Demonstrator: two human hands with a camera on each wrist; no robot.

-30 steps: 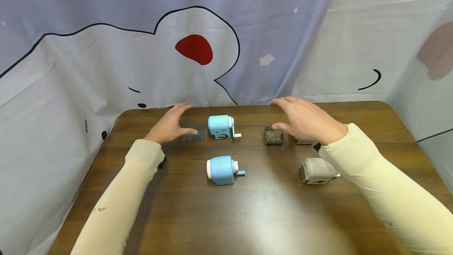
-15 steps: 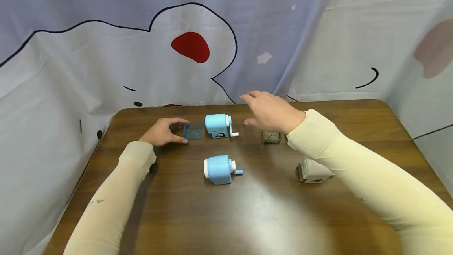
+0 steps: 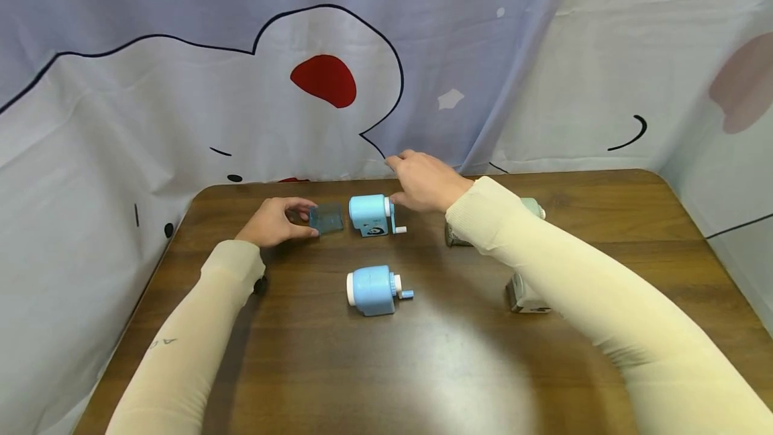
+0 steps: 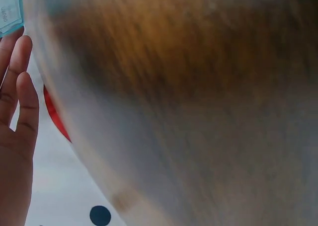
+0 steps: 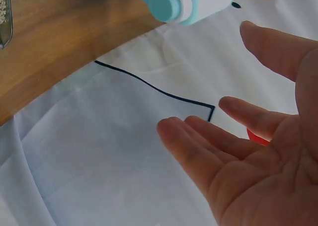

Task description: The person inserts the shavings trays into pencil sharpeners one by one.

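Fingers [image 3: 305, 231] of the left hand [image 3: 270, 222] pinch a translucent rectangular tray [image 3: 327, 219].

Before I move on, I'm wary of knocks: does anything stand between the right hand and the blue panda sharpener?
Nothing visible does. The right hand is open beside the blue panda sharpener, near its crank, with no other object between them. The translucent tray is on the opposite side.
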